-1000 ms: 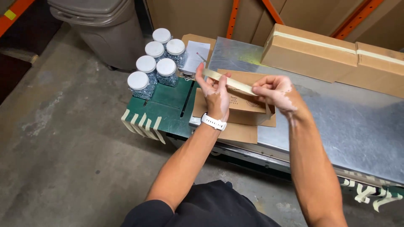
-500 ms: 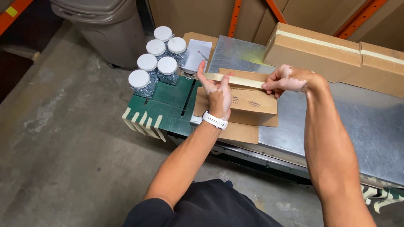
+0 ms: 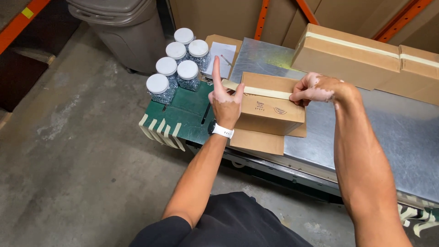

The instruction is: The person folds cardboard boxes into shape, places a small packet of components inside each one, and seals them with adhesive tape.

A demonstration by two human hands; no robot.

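A small brown cardboard box (image 3: 270, 107) sits on flat cardboard pieces at the near left end of a metal table (image 3: 393, 132). A strip of pale paper tape (image 3: 265, 92) runs across its top seam. My left hand (image 3: 225, 98), with a white watch at the wrist, pinches the strip's left end at the box's left edge, index finger pointing up. My right hand (image 3: 315, 88) grips the strip's right end at the box's top right corner. The tape lies stretched between both hands.
Several clear jars with white lids (image 3: 176, 68) stand on a green board (image 3: 183, 116) left of the box. A white paper (image 3: 222, 58) lies behind them. Two taped cartons (image 3: 366, 57) sit at the table's back right. A grey bin (image 3: 121, 27) stands on the concrete floor.
The tape strip came down from above the box onto its top seam. My right hand moved right and down to the box's far corner, and my left hand lowered to the left edge.
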